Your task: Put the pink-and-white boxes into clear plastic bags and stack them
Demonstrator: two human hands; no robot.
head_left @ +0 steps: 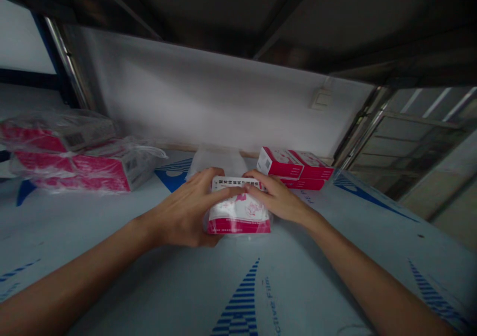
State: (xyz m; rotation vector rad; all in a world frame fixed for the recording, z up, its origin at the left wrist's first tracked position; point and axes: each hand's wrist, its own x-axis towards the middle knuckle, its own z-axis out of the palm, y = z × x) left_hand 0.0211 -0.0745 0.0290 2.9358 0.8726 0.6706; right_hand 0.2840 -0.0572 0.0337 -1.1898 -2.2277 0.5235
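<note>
Pink-white packet clamped between left hand and right hand; red cartons just behind (plastic-wrapped stacks further left).

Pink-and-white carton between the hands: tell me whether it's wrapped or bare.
Wrapped: the pink-and-white carton has clear film showing past its lower corners, between the left hand and right hand.

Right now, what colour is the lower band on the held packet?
The packet's band is magenta pink, best in the head view.
</note>
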